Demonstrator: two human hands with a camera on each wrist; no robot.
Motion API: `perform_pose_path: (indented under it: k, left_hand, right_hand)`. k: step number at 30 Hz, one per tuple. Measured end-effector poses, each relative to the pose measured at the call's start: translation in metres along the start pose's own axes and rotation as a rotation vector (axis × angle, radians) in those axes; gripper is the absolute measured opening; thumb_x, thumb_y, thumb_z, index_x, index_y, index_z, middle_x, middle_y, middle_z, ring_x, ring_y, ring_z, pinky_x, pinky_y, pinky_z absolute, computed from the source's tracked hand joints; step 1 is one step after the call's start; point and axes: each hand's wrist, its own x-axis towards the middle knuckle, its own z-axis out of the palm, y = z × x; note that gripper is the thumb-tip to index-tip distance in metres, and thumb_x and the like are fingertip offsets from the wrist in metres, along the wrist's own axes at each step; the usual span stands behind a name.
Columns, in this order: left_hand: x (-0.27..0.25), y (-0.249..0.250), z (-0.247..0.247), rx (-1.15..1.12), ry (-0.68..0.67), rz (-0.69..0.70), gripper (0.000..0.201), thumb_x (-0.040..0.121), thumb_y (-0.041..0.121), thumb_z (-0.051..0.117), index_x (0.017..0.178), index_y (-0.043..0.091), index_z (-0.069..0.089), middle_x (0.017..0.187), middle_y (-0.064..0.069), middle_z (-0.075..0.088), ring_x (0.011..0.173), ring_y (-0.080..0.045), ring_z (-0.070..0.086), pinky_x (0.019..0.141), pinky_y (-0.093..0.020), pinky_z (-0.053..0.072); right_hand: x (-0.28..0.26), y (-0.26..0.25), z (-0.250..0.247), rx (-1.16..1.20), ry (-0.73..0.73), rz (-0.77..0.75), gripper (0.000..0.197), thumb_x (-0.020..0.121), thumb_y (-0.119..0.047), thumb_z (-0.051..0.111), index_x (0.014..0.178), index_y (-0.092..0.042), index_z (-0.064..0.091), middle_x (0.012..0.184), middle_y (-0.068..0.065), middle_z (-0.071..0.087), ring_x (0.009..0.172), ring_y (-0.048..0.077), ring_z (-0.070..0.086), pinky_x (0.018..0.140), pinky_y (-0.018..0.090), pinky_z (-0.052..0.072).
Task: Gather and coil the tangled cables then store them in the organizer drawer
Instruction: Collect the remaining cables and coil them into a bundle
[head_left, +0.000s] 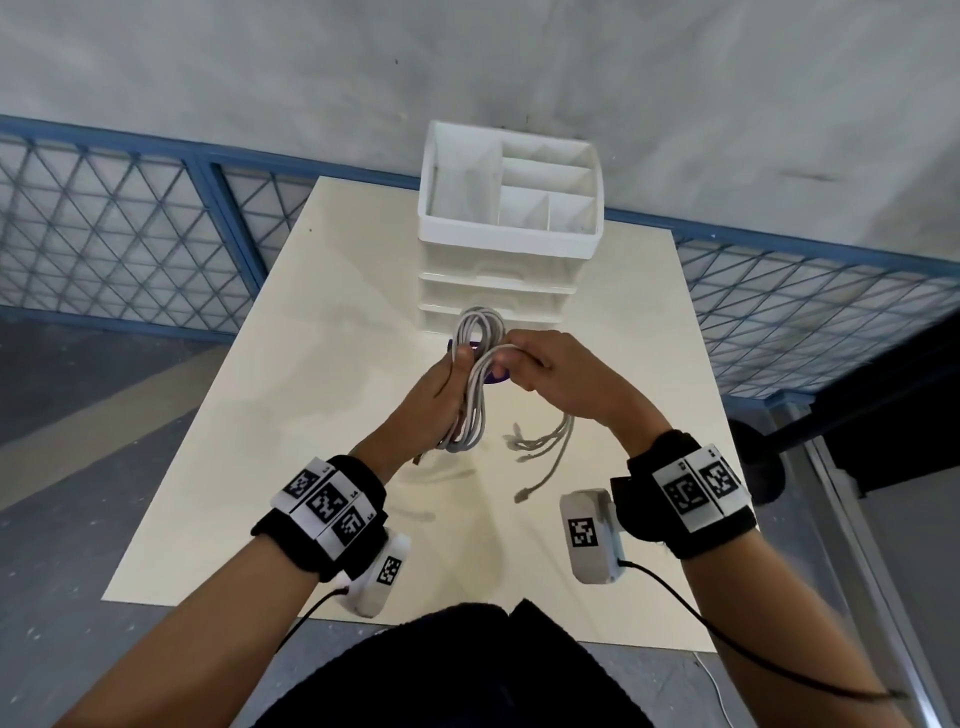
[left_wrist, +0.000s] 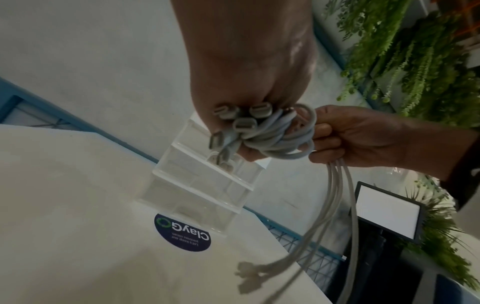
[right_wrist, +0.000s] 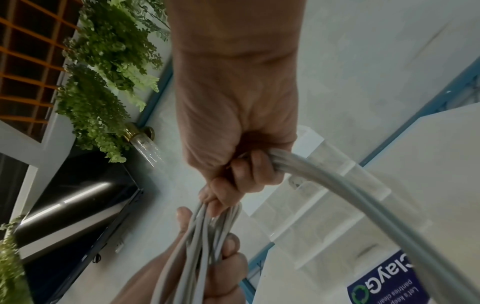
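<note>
A: What is sitting on the big, flat, cream-coloured surface (head_left: 218, 467)?

B: A tall white plastic organizer with a divided tray on top and see-through drawers below (head_left: 506, 244) is standing at the far end. The drawers are all looking pushed in, as far as I can tell.

A: And where are the cables?

B: The bunch of thin grey cables with small plugs on the ends (head_left: 475, 395) is hanging in the air, just in front of the organizer and above the surface. Some loose ends (head_left: 540, 447) are hanging down toward the surface.

A: What is the left hand (head_left: 436, 389) doing?

B: It is holding the looped part. Its fingers (right_wrist: 228, 246) are curling tight around the loops.

A: And the right hand (head_left: 550, 374)?

B: Its fingers (left_wrist: 327, 142) are clamping on the loose strands, right beside the loops, leading them round the bundle.

A: So which step is this?

B: I am thinking it is the coiling step, and it is not finished, because those tails are hanging free.

A: What is the next move asking for?

B: Probably winding the tails in while the left hand is keeping the loops from slipping. After that, one hand is needing to let go and pull a drawer open.

A: What is the small round thing below?

B: A dark blue round sticker (left_wrist: 182, 233) is lying on the surface by the organizer.
</note>
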Motion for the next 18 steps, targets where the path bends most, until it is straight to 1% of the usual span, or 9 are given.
perform_pose_path:
  k: [3,4,7,8,10,12,14,16,18]
  left_hand:
    - [-0.002,0.004,0.000,0.001,-0.047,0.007,0.043,0.103,0.021,0.016,0.078,0.030,0.049,0.050,0.018,0.056,0.053,0.011,0.052,0.058,-0.002,0.037]
    - [-0.002,0.004,0.000,0.003,-0.075,0.005,0.042,0.102,0.024,0.016,0.083,0.028,0.053,0.060,0.016,0.058,0.059,0.011,0.053,0.063,-0.001,0.038]
    - [-0.002,-0.005,-0.002,0.037,-0.182,-0.047,0.046,0.100,0.037,0.016,0.116,0.017,0.054,0.111,0.000,0.061,0.103,0.005,0.052,0.090,0.000,0.033]
    - [-0.002,-0.006,-0.002,0.046,-0.211,-0.068,0.046,0.099,0.040,0.017,0.121,0.016,0.050,0.115,0.001,0.059,0.107,0.002,0.050,0.094,-0.003,0.034]
    - [-0.003,-0.003,-0.002,0.052,-0.274,-0.086,0.033,0.100,0.035,0.022,0.117,0.018,0.045,0.101,0.009,0.056,0.094,0.007,0.052,0.087,-0.012,0.038]
    - [-0.003,0.001,-0.001,0.010,-0.352,-0.075,0.019,0.101,0.024,0.028,0.108,0.018,0.045,0.087,0.010,0.051,0.071,0.008,0.052,0.072,-0.010,0.041]
    - [-0.005,0.001,-0.003,-0.049,-0.407,-0.114,0.012,0.100,0.021,0.037,0.097,0.017,0.048,0.077,0.003,0.048,0.058,0.003,0.048,0.058,-0.008,0.040]
    - [-0.009,-0.001,-0.006,-0.037,-0.440,-0.191,0.015,0.098,0.025,0.043,0.085,0.020,0.046,0.070,0.000,0.044,0.051,0.001,0.042,0.051,-0.009,0.036]
    - [-0.012,-0.004,-0.007,0.020,-0.471,-0.226,0.019,0.097,0.029,0.045,0.079,0.023,0.044,0.067,0.002,0.044,0.048,0.000,0.040,0.048,-0.009,0.034]
  right_hand:
    - [0.001,0.003,-0.001,-0.034,0.011,0.013,0.028,0.097,-0.017,0.044,0.079,-0.005,0.062,0.054,-0.006,0.049,0.050,0.001,0.047,0.055,0.010,0.037]
    - [0.001,0.004,-0.001,-0.046,0.013,0.022,0.029,0.097,-0.018,0.045,0.080,-0.003,0.063,0.054,-0.006,0.050,0.051,0.000,0.049,0.055,0.009,0.038]
    - [0.002,0.010,0.001,-0.080,0.014,0.057,0.028,0.096,-0.020,0.046,0.081,-0.005,0.065,0.053,-0.008,0.054,0.052,0.003,0.050,0.056,0.011,0.040]
    - [0.002,0.010,0.002,-0.084,0.006,0.068,0.028,0.096,-0.021,0.047,0.079,-0.008,0.065,0.053,-0.008,0.055,0.051,0.003,0.051,0.055,0.011,0.041]
    - [0.002,0.008,0.002,-0.100,-0.021,0.075,0.026,0.094,-0.021,0.049,0.073,-0.019,0.063,0.053,-0.008,0.058,0.051,0.003,0.051,0.055,0.013,0.041]
    - [0.001,0.004,0.000,-0.096,-0.060,0.081,0.030,0.092,-0.020,0.052,0.064,-0.029,0.060,0.053,-0.006,0.060,0.046,0.004,0.050,0.052,0.013,0.041]
    - [0.001,-0.002,-0.009,-0.061,-0.085,0.112,0.027,0.086,-0.023,0.062,0.059,-0.025,0.061,0.049,-0.003,0.059,0.037,0.005,0.045,0.046,0.014,0.040]
    - [0.003,-0.002,-0.024,-0.092,-0.059,0.145,0.027,0.076,-0.033,0.074,0.058,-0.015,0.063,0.041,-0.007,0.053,0.035,0.004,0.042,0.043,0.015,0.035]
    - [0.005,0.001,-0.041,-0.109,-0.095,0.156,0.031,0.074,-0.040,0.074,0.064,-0.012,0.065,0.041,-0.010,0.053,0.043,0.004,0.041,0.050,0.021,0.034]
